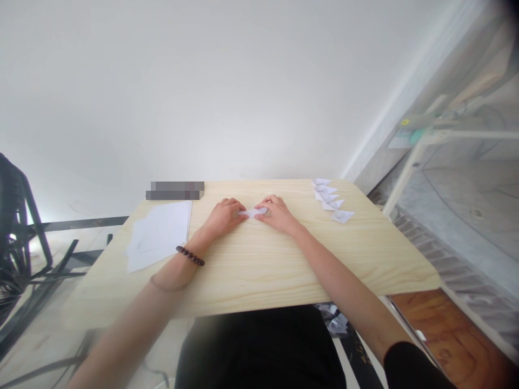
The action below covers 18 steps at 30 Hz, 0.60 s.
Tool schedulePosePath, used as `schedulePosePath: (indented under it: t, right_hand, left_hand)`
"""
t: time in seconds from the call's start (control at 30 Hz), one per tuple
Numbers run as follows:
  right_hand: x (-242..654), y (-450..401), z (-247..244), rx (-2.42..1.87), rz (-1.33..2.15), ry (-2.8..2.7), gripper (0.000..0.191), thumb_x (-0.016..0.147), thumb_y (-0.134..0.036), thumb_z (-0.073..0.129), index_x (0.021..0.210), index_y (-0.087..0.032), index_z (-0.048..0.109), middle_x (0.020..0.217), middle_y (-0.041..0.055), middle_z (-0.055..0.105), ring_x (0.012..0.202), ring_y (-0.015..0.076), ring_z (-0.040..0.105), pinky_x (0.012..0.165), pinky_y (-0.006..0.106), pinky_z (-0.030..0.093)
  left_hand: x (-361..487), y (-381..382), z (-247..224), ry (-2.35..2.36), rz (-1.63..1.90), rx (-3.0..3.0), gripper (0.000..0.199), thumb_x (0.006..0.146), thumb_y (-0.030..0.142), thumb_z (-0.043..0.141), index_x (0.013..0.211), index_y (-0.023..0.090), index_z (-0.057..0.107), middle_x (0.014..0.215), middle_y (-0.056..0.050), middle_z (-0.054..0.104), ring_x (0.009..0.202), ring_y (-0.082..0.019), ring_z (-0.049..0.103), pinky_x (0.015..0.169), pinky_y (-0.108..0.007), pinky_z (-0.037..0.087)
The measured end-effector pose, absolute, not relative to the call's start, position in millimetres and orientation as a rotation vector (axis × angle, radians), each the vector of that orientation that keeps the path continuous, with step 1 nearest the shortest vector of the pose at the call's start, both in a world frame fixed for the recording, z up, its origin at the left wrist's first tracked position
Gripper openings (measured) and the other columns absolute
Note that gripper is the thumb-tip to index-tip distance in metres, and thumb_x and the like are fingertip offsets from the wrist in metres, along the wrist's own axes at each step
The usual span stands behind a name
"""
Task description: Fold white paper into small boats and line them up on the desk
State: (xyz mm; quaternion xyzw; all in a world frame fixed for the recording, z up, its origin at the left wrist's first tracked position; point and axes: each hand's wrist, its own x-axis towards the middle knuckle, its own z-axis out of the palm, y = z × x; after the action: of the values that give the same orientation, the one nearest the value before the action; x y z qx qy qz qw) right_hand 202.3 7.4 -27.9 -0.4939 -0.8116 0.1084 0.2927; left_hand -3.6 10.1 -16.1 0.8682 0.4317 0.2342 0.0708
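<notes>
A small folded white paper [253, 213] lies between my hands at the middle of the table. My left hand [225, 216] pinches its left end, fingers bent and thumb close to the fingertips. On the other end, my right hand [279, 214] grips the paper between thumb and fingers. Several folded white paper pieces [343, 216] with pointed corners stand in a row at the back right. A stack of white sheets [160, 235] lies to the left of my left hand, its edges uneven.
The pale wooden table [251, 281] has its back edge along a white wall. A blurred-out dark object [175, 190] sits at the back left corner. Beyond the table are a black chair [24, 216] at left and a white metal frame [409, 175] at right.
</notes>
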Motion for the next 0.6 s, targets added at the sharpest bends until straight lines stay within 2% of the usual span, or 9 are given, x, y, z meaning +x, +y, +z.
schedulePosePath:
  t: [0.17, 0.3, 0.5, 0.6]
  right_hand:
    - [210, 9, -26, -1.164, 0.365, -2.289, 0.029, 0.077, -0.035, 0.051, 0.103, -0.025, 0.06, 0.097, 0.0043, 0.051, 0.095, 0.0161, 0.045, 0.089, 0.032, 0.034]
    - [207, 7, -23, -1.11, 0.36, -2.303, 0.027, 0.08, -0.034, 0.048, 0.101, -0.023, 0.061, 0.095, 0.0048, 0.052, 0.091, 0.0142, 0.047, 0.084, 0.029, 0.037]
    - [202, 2, -16, -1.098, 0.354, -2.317, 0.027, 0.083, -0.034, 0.042, 0.091, -0.02, 0.064, 0.087, 0.0039, 0.057, 0.084, 0.0124, 0.05, 0.077, 0.025, 0.038]
    - [201, 1, -16, -1.148, 0.244, -2.301, 0.025, 0.083, -0.032, 0.043, 0.087, -0.02, 0.064, 0.087, 0.0041, 0.058, 0.085, 0.0136, 0.049, 0.078, 0.026, 0.037]
  left_hand:
    - [-6, 9, -12, 1.196, 0.743, 2.622, 0.028, 0.078, 0.034, 0.047, 0.101, 0.021, 0.057, 0.098, -0.006, 0.057, 0.093, -0.02, 0.05, 0.083, -0.034, 0.038]
    - [-7, 9, -8, 1.042, 0.702, 2.698, 0.025, 0.08, 0.034, 0.045, 0.097, 0.023, 0.06, 0.098, -0.005, 0.06, 0.092, -0.018, 0.052, 0.083, -0.031, 0.038]
    - [-8, 11, -9, 1.241, 0.627, 2.82, 0.029, 0.085, 0.033, 0.035, 0.095, 0.021, 0.06, 0.086, -0.005, 0.065, 0.075, -0.017, 0.058, 0.07, -0.027, 0.041]
    - [-8, 11, -8, 1.24, 0.622, 2.86, 0.029, 0.085, 0.033, 0.036, 0.094, 0.02, 0.059, 0.086, -0.005, 0.065, 0.075, -0.017, 0.058, 0.068, -0.026, 0.041]
